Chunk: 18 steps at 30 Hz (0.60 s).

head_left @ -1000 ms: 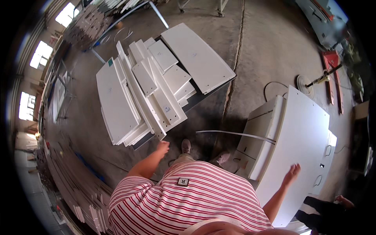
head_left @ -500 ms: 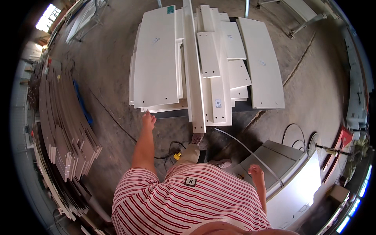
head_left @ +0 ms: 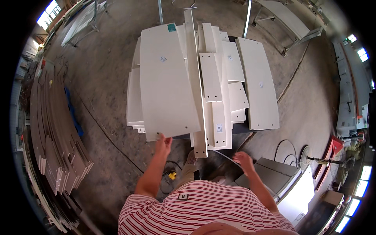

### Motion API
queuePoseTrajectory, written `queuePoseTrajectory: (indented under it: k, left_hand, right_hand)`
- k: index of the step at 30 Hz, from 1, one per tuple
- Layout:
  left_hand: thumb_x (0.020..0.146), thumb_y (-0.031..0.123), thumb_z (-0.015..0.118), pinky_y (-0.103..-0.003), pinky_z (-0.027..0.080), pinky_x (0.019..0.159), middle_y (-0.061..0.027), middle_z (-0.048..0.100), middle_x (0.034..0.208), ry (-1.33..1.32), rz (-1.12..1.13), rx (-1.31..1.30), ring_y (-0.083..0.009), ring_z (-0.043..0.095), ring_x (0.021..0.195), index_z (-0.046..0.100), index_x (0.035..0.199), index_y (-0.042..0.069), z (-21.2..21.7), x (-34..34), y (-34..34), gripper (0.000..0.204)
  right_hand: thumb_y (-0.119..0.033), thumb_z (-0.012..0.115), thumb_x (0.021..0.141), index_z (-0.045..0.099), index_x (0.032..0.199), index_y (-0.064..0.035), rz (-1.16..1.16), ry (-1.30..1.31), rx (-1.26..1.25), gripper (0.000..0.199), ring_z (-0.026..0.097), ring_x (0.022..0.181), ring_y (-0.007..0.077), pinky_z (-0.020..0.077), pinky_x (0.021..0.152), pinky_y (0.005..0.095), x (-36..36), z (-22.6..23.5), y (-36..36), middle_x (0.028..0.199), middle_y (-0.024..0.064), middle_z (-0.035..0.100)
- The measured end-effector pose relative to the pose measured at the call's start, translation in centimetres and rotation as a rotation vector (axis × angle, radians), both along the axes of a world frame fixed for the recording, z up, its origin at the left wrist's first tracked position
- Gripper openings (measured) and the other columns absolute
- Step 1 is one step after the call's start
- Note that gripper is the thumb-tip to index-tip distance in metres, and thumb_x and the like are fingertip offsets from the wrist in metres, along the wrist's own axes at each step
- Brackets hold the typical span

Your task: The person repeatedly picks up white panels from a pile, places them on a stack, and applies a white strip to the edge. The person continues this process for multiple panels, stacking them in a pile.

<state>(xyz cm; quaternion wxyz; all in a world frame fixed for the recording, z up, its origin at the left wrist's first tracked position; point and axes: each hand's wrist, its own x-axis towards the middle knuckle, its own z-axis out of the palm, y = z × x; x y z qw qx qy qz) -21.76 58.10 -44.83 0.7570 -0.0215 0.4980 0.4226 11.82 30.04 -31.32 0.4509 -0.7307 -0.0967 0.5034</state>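
A wide white panel (head_left: 166, 84) with a green sticker at its far end and two small holes at its near end lies slanted on top of the stack's left part. Its near left corner is gripped by my left hand (head_left: 163, 146). A long narrow white board (head_left: 198, 117) runs beside it, its near end jutting past the other boards. My right hand (head_left: 244, 161) is in the air right of that end, holding nothing, its fingers loosely bent and apart. Shorter white boards (head_left: 210, 76) with holes lie right of the long one.
Another wide white panel (head_left: 260, 86) lies at the stack's right side. Brown boards (head_left: 58, 129) are piled at the left. A yellow plug (head_left: 172, 175) and cables lie by my feet. Grey cabinet-like boxes (head_left: 274, 171) stand at the lower right. Metal trestles (head_left: 291, 45) are farther off.
The wide panel has swung on the stack, its near end shifting right and toward me with my left hand on it. My right hand has risen forward and left. The view has shifted.
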Motion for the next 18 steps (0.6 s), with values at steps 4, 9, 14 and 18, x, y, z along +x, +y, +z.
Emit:
queuePoseTrajectory:
  k: [4,9,14,18]
  left_hand:
    - [0.096,0.018,0.05,-0.037,0.053,0.088,-0.0105,0.061,0.104,-0.273,0.013,-0.112,-0.0243,0.06,0.098,0.053,0.109,0.002,8.4,4.9,-8.5,0.021]
    - [0.097,0.025,0.049,-0.034,0.048,0.088,-0.0092,0.061,0.106,-0.367,-0.713,-0.268,-0.0196,0.059,0.098,0.054,0.108,0.005,15.2,5.6,-15.7,0.024]
    - [0.093,0.032,0.056,-0.029,0.044,0.07,-0.0008,0.055,0.088,0.195,-0.92,0.487,-0.012,0.051,0.076,0.054,0.101,0.01,17.7,3.3,-9.2,0.023]
    - [0.09,0.033,0.059,-0.034,0.043,0.073,-0.0002,0.054,0.086,0.323,-0.596,0.05,-0.0131,0.053,0.081,0.055,0.101,0.013,9.9,8.1,1.5,0.024]
  right_hand:
    - [-0.021,0.056,0.092,0.055,0.11,-0.0034,0.048,0.485,0.202,0.025,0.059,0.095,0.0163,0.0477,0.079,0.0315,-6.9,-2.0,9.5,0.102,0.0053,0.061]
    - [-0.013,0.056,0.092,0.049,0.121,-0.0035,-0.52,0.564,0.386,0.032,0.059,0.101,0.0232,0.0488,0.089,0.0407,-10.2,-2.5,10.7,0.111,0.0084,0.059]
    - [-0.013,0.058,0.091,0.052,0.117,-0.005,-0.608,0.369,0.331,0.028,0.064,0.093,0.0258,0.0544,0.078,0.0429,-4.0,-0.7,3.7,0.107,0.0093,0.062]
    - [-0.022,0.059,0.092,0.055,0.107,-0.0006,-0.888,0.171,0.277,0.026,0.063,0.088,0.0228,0.0538,0.074,0.038,-0.7,1.5,-0.9,0.099,0.0077,0.063]
